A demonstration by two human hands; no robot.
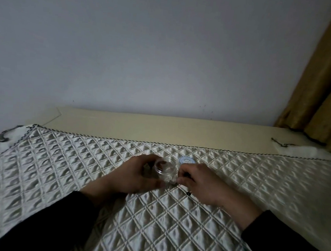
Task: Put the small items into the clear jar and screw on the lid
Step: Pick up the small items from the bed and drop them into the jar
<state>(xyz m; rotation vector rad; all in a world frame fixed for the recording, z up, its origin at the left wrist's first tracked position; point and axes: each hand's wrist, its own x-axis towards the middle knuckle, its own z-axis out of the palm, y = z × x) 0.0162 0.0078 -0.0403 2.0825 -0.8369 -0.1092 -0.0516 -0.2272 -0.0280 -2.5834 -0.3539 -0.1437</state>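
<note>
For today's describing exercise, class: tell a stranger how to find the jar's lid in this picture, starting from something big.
Start at the quilted, diamond-stitched cloth that covers the surface, and find the two hands at its middle. Just beyond the right hand, to the right of the clear jar that the left hand holds, lies the lid. It is the only flat, pale blue disc there, lying loose.

The clear jar [165, 169] looks like glossy see-through plastic or glass; which one cannot be told. Beneath the jar lies a quilted cover [172, 226] of pale cloth with a satin sheen, stitched into raised diamonds and edged with dark-and-light twisted cord. Just beyond the jar, the round lid [187, 160] is matt, pale blue. Further behind, a cream ledge [160, 129] is smooth and matt. The curtain [328, 89] is soft ochre fabric. Both sleeves [55, 226] are matt black cloth.
</note>
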